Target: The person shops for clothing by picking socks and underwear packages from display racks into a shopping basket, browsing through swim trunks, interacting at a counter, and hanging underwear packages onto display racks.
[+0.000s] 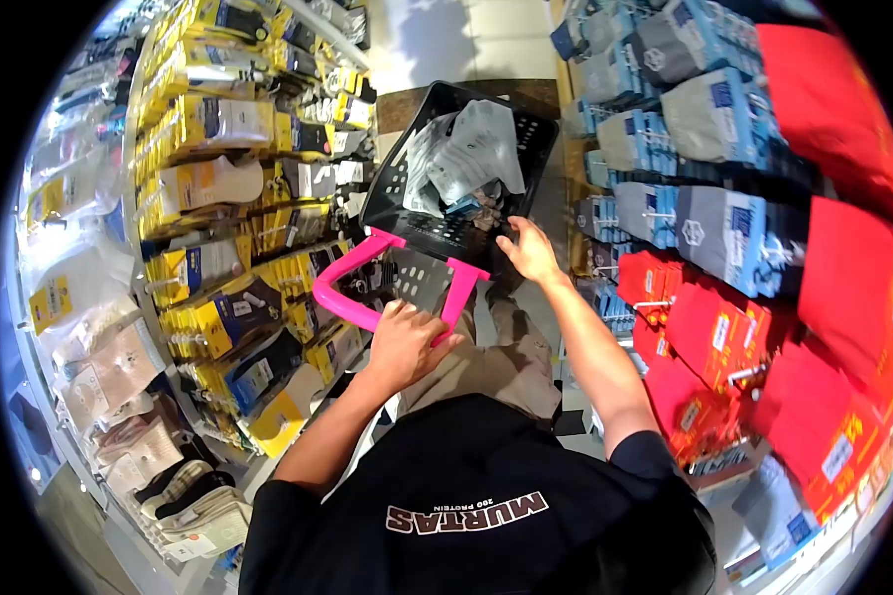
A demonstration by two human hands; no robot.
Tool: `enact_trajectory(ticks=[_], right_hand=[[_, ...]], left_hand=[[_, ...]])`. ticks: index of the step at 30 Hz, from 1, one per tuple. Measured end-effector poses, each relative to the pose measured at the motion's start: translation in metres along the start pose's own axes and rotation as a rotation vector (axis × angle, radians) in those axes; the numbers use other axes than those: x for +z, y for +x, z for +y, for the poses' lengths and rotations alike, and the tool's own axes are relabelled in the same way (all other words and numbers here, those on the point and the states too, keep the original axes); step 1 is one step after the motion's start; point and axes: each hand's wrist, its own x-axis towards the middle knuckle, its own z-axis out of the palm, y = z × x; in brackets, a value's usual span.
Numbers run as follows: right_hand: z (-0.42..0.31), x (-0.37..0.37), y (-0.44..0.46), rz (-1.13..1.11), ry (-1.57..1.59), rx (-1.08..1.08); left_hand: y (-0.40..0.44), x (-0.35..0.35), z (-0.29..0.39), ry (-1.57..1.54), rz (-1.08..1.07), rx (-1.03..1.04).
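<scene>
My left hand (pixel 407 339) is wrapped round the pink handle (pixel 339 285) of a black shopping basket (pixel 437 236). The basket stretches away in front of me, with holes in its walls. Inside it lie grey-white packages (pixel 478 149) that look like plastic-wrapped goods, with some smaller patterned items (pixel 483 206) partly under them. My right hand (pixel 531 248) is beside the basket's near right corner, its fingers apart and slightly bent, with nothing visible in it. Whether its fingertips touch the basket's rim I cannot tell.
On the left, a rack holds packed socks on yellow cards (pixel 230 121), with folded socks (pixel 184 491) lower down. Blue-carded grey packs (pixel 709 119) and red packs (pixel 709 332) hang close on the right. A pale floor (pixel 466 40) shows ahead between the racks.
</scene>
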Motion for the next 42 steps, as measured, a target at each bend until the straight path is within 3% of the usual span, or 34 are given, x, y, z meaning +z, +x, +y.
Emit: enact_trajectory(ticks=[3, 5, 9, 10, 11, 13, 15, 17, 21, 23, 25, 26, 29, 30, 33, 36, 40, 42], right_hand=[[0.021, 0.039, 0.048, -0.212, -0.195, 0.030], [0.051, 0.076, 0.084, -0.316, -0.323, 0.042], [0.100, 0.141, 0.175, -0.441, -0.355, 0.021], [0.106, 0.150, 0.196, -0.527, -0.484, 0.009], [0.121, 0.170, 0.234, -0.848, -0.613, 0.094], [0.208, 0.222, 0.282, -0.790, -0.866, -0.064], [0.201, 0.215, 0.299, -0.755, -0.917, 0.089], [0.205, 0.221, 0.318, -0.592, -0.995, 0.088], [0.213, 0.232, 0.387, -0.056, -0.618, -0.255], [0.143, 0.204, 0.415, -0.265, -0.646, 0.065], [0.194, 0.228, 0.475, -0.205, -0.351, 0.104], [0.173, 0.215, 0.462, -0.284, -0.299, 0.114], [0.172, 0.224, 0.414, -0.386, -0.683, 0.033], [0.145, 0.217, 0.391, -0.472, -0.714, 0.118], [0.206, 0.256, 0.366, -0.345, -0.641, -0.395], [0.198, 0.272, 0.343, -0.390, -0.801, -0.534], [0.193, 0.291, 0.300, -0.574, -1.177, -0.503], [0.211, 0.317, 0.282, -0.578, -1.180, -0.320]], left_hand=[[-0.009, 0.002, -0.007, -0.032, 0.053, -0.028], [-0.014, 0.000, -0.010, -0.103, 0.246, -0.131], [-0.023, -0.002, -0.049, -0.032, 0.410, -0.440], [-0.028, 0.001, -0.056, -0.042, 0.402, -0.436], [-0.033, 0.004, -0.061, -0.048, 0.397, -0.436], [-0.039, 0.004, -0.066, -0.053, 0.394, -0.461], [-0.045, 0.006, -0.069, -0.043, 0.405, -0.459], [-0.048, 0.007, -0.068, -0.051, 0.402, -0.530], [-0.057, 0.011, -0.066, -0.085, 0.449, -0.570], [-0.061, 0.011, -0.065, -0.077, 0.444, -0.593], [-0.063, 0.008, -0.064, -0.076, 0.419, -0.615], [-0.065, 0.007, -0.063, -0.083, 0.406, -0.610], [-0.066, 0.006, -0.067, -0.088, 0.401, -0.574], [-0.065, 0.006, -0.068, -0.088, 0.399, -0.568], [-0.065, 0.003, -0.070, -0.082, 0.368, -0.555], [-0.064, -0.001, -0.065, -0.071, 0.325, -0.603], [-0.062, 0.001, -0.065, -0.061, 0.347, -0.609], [-0.060, -0.001, -0.064, -0.068, 0.330, -0.627]])
